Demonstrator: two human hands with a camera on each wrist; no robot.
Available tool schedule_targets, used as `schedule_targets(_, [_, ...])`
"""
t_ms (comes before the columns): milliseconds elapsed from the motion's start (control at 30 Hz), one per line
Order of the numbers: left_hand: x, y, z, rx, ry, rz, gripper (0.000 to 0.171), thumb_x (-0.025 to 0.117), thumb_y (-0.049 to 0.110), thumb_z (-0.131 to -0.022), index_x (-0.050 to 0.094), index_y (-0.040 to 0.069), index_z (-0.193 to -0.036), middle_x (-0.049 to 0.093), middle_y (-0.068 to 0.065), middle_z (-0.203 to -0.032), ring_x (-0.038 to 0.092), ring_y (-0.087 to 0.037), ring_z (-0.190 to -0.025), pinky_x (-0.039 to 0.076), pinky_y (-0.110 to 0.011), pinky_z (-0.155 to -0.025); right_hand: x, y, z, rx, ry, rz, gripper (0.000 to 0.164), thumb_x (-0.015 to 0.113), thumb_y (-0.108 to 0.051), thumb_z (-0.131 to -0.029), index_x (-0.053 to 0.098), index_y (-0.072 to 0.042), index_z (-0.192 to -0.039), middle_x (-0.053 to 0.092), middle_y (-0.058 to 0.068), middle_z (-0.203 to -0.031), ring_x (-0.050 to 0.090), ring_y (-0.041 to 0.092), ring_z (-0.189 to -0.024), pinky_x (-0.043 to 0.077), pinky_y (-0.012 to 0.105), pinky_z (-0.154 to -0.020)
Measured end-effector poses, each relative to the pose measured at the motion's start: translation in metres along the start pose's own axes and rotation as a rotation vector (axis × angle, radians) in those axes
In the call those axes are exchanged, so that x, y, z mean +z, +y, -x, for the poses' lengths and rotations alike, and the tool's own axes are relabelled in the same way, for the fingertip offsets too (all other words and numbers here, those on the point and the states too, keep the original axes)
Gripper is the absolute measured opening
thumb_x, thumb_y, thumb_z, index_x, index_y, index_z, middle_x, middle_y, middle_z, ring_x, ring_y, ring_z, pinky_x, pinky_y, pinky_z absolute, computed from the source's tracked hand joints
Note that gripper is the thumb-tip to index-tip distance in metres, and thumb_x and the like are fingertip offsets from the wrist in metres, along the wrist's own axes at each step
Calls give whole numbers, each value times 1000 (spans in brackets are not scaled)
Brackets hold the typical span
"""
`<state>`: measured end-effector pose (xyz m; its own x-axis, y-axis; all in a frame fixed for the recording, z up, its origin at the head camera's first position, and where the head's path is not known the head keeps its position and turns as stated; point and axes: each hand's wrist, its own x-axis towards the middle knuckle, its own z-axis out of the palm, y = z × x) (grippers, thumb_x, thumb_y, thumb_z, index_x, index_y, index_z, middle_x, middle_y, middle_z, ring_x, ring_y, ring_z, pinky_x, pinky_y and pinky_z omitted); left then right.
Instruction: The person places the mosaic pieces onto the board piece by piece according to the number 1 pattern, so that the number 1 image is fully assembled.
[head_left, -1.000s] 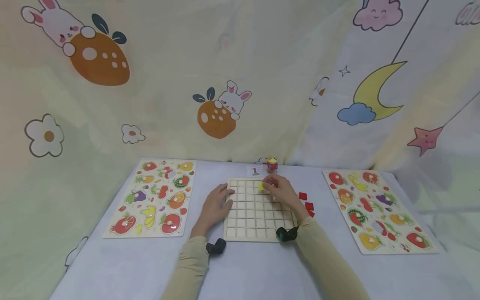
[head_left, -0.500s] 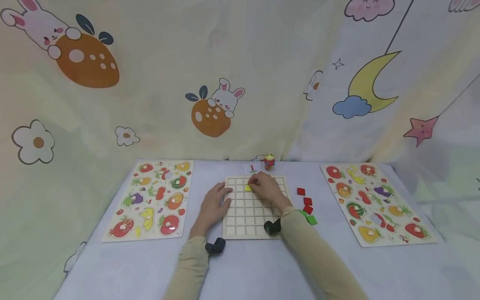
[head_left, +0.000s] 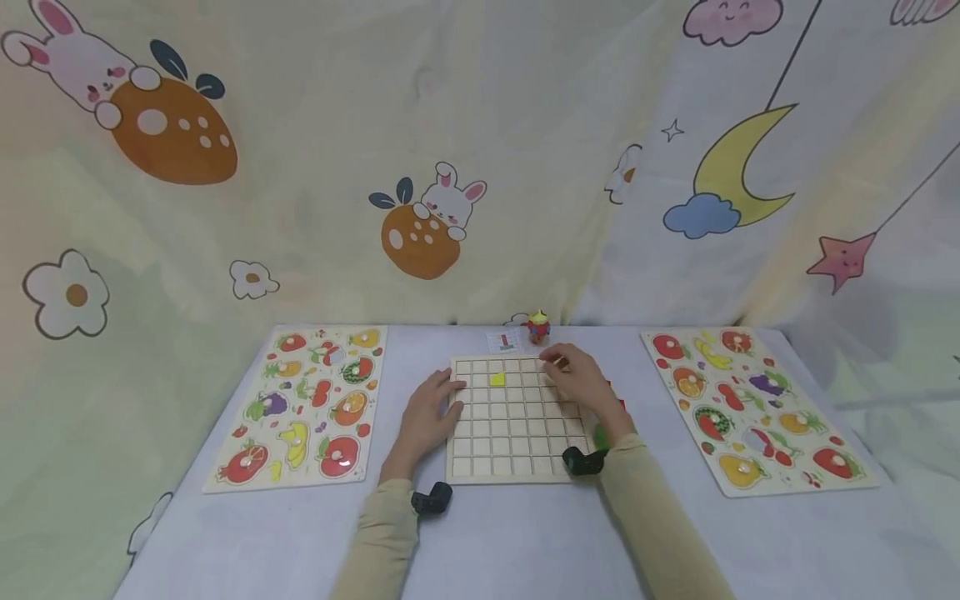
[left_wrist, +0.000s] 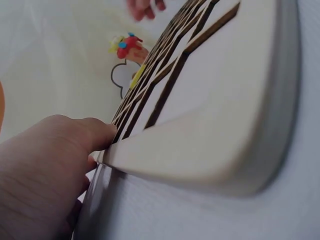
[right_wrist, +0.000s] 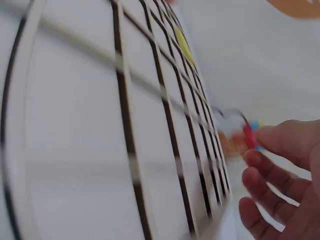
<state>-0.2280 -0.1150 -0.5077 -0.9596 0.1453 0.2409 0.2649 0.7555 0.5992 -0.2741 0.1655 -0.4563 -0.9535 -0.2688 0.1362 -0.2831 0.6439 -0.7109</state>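
A wooden grid board [head_left: 480, 446] lies on the white-covered table with a yellow square tile [head_left: 497, 380] in its upper left part. My left hand [head_left: 427, 415] rests along the board's left edge with fingers extended; in the left wrist view its fingertip touches the rim. Over the board's upper right corner hovers my right hand [head_left: 579, 383], fingers loosely bent, holding nothing. In the right wrist view, the red and blue toy figure [right_wrist: 248, 135] shows behind its thumb and index finger. Red tiles [head_left: 622, 406] and a green tile [head_left: 600, 437] are partly hidden by the right hand and wrist.
Fruit puzzle boards flank the grid, one on the left [head_left: 300, 408] and one on the right [head_left: 757, 417]. Behind the grid stand a small toy figure [head_left: 538, 327] and a printed card [head_left: 504, 342]. A patterned cloth [head_left: 315, 167] hangs along the table's back edge.
My right hand carried the yellow tile leftward over the board, let go of it there, and moved back right. The left hand has stayed at the board's edge. The head view has shifted slightly.
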Motion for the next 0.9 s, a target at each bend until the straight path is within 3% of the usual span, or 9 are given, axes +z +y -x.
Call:
schedule_targets(133, [1, 0, 2, -5, -3, -13, 34, 61, 22, -90, 61, 20, -124, 44, -9, -146, 34, -31, -140, 26, -52, -116, -25, 29, 24, 121, 56, 75, 28, 56, -20, -94, 61, -5, -116, 58, 16, -113, 58, 30, -100, 52, 42, -81])
schedule_targets(300, [0, -1, 4, -4, 7, -24, 34, 61, 21, -89, 62, 19, -123, 45, -9, -146, 35, -31, -139, 27, -52, -115, -39, 54, 43, 309, -5, 110, 40, 61, -26, -90, 57, -6, -125, 48, 19, -119, 49, 32, -105, 52, 42, -84])
schedule_targets(500, [1, -2, 1, 15, 6, -17, 34, 60, 21, -89, 61, 19, -123, 45, -10, -145, 35, -32, -139, 28, -53, -115, -41, 58, 44, 313, -42, 124, 39, 64, -22, -88, 57, -5, -122, 43, 20, -117, 45, 32, -100, 48, 35, -77])
schedule_targets(700, [0, -1, -2, 13, 8, -27, 34, 59, 21, -90, 61, 19, -123, 45, -10, -145, 35, -33, -139, 27, -53, -115, -39, 57, 39, 346, 31, 132, 40, 63, -28, -90, 54, -7, -123, 50, 17, -112, 49, 29, -96, 49, 29, -70])
schedule_targets(900, [1, 0, -1, -5, -5, -19, 34, 59, 21, -90, 61, 20, -124, 44, -10, -146, 33, -32, -140, 26, -53, -116, -38, 51, 37, 365, 59, 96, 44, 61, -33, -91, 52, -10, -126, 53, 16, -120, 51, 27, -98, 50, 25, -68])
